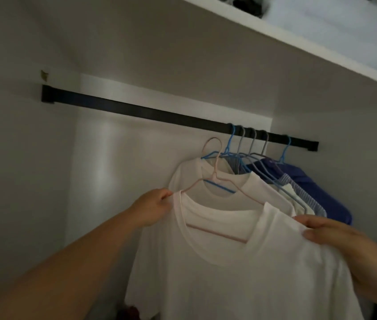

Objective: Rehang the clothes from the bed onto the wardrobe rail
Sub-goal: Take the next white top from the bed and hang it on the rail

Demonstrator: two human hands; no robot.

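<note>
A white T-shirt (240, 273) on a pale pink wire hanger (216, 162) is held up in front of me, below the black wardrobe rail (136, 112). Its hook is off the rail, just left of the hung clothes. My left hand (152, 209) pinches the shirt's left shoulder at the hanger end. My right hand (335, 236) grips the right shoulder. Another white T-shirt (189, 174) hangs right behind it on a blue hanger.
Several hangers crowd the rail's right end, with striped and dark blue garments (310, 181). The rail's left stretch is bare. A white shelf (298, 49) with folded items runs above. Wardrobe walls close in on both sides.
</note>
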